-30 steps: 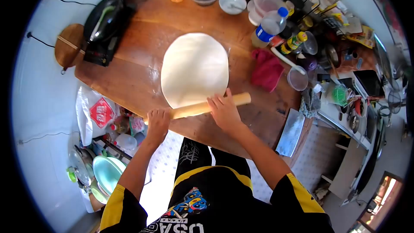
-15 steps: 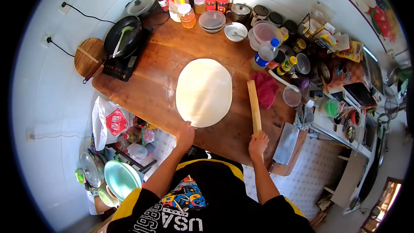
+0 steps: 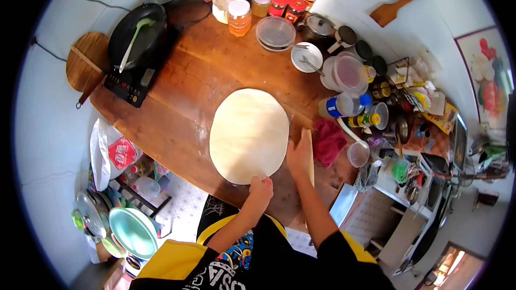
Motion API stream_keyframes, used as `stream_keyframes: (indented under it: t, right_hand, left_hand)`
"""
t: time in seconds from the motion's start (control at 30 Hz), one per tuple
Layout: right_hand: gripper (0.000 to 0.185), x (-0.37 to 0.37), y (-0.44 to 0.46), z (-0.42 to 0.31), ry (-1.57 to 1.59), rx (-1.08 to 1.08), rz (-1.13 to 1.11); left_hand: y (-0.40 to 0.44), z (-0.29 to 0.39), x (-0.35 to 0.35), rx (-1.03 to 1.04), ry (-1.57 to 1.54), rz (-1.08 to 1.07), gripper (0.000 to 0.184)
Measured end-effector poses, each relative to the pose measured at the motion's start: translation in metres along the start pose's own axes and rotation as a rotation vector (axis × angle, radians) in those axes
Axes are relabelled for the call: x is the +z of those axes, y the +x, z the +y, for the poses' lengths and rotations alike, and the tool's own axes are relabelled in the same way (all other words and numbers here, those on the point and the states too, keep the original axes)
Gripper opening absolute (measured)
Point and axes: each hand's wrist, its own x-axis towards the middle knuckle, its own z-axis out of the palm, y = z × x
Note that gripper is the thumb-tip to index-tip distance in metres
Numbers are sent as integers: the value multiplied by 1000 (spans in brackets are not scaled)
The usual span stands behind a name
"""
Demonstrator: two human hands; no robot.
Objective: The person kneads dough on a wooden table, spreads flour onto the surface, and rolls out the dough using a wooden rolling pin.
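Note:
A large, flat, roughly round dough sheet [image 3: 248,134] lies on the wooden table. My left hand [image 3: 261,190] is at its near edge, with the fingers closed in a pinch on the rim of the dough. Just right of the sheet is my right hand [image 3: 298,156], its fingers stretched forward and the thumb apart. A long pale wooden rolling pin [image 3: 311,167] lies alongside that hand, partly hidden behind the hand and forearm. Beyond it sits a crumpled dark red cloth [image 3: 328,142].
A black wok [image 3: 137,40] with a green spatula stands on an induction cooker [image 3: 128,87] at the left. Jars, bowls and a bottle [image 3: 344,105] line the back and right. A cleaver [image 3: 342,204] lies near the right edge. Basins [image 3: 133,231] stand lower left.
My right hand has moved forward and left toward the dough, no longer wrapped round the rolling pin's near end. My left hand has shifted right along the near edge. The view has turned.

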Motion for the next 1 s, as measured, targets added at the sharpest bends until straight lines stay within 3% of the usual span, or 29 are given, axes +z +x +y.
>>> stream_keyframes:
  t: [0.03, 0.13, 0.27, 0.33, 0.37, 0.4, 0.47, 0.53, 0.67, 0.73, 0.8, 0.87, 0.93, 1.0]
  right_hand:
    - [65, 12, 29, -8, 2, -43, -31]
    - [63, 40, 80, -29, -17, -154, -178]
    - [59, 45, 90, -44, 25, -18, -247]
    - [52, 58, 103, -29, 112, 40, -190]
    - [47, 62, 112, -16, 142, 20, -311]
    - [42, 61, 116, -6, 169, -6, -433]
    - [39, 63, 115, 1, 254, -60, -397]
    - [37, 57, 115, 1, 344, -109, -345]
    - [44, 50, 117, -1, 406, -7, -559]
    - [45, 45, 112, -10, 420, 23, -625]
    - [45, 41, 104, -15, 727, 289, -683]
    - [44, 39, 98, -16, 742, 246, -662]
    - [44, 40, 92, -10, 754, 200, -639]
    - [44, 35, 88, -6, 848, 172, -695]
  left_hand:
    - [-14, 3, 25, -92, -211, 279, 37]
    - [-13, 0, 41, -133, -291, 412, 36]
    - [-16, 4, 41, -157, -297, 445, 38]
    - [-5, -5, 29, -47, -149, 263, 40]
    - [-3, -7, 25, -8, -99, 210, 41]
    - [-14, -1, 43, -49, -167, 363, 41]
    - [-30, 10, 68, -82, -254, 505, 41]
    - [-31, 11, 71, -108, -189, 497, 33]
    - [-34, 6, 66, 7, -161, 363, 33]
    - [-35, 6, 63, 22, -379, 237, 43]
    - [-37, 5, 58, 40, -459, 167, 42]
    - [-39, 9, 53, 56, -532, 96, 41]
    - [-39, 16, 48, 236, -468, 75, 36]
    - [-48, 27, 42, 282, -418, 68, 37]
